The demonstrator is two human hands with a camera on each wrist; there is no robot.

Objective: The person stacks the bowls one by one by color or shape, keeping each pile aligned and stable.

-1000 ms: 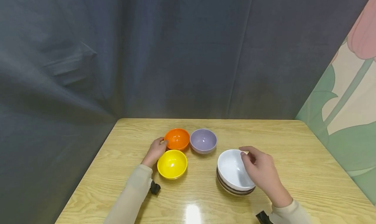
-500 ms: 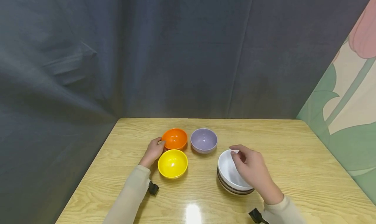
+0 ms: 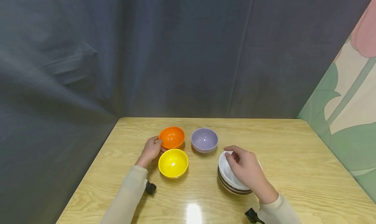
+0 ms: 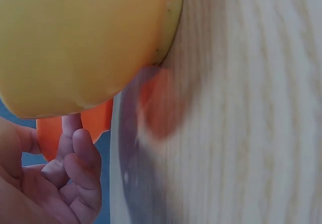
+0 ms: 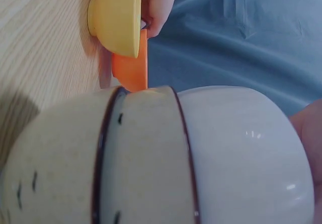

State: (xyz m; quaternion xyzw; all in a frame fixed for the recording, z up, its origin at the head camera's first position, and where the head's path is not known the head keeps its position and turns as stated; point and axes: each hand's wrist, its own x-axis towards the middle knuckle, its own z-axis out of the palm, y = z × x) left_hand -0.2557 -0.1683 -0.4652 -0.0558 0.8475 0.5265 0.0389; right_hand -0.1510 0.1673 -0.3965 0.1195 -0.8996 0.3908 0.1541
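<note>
Observing remotely, I see left grip (image 3: 151,149) pinching orange bowl (image 3: 172,138) by its left rim, behind yellow bowl (image 3: 173,163), gap to purple bowl (image 3: 204,140); right grip (image 3: 246,167), loosely curled, over white bowl (image 3: 227,171).

The glossy orange bowl (image 3: 171,138) is mouth up, farther left; the smooth white bowl (image 3: 225,171) sits mouth up, nearer right, nested in dark-rimmed cream bowls (image 5: 151,148).

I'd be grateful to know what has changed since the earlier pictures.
The left hand, holding the orange bowl, has shifted it leftward, away from the purple bowl. The right hand has moved left over the white bowl. The white bowl, purple bowl and yellow bowl stayed put.
</note>
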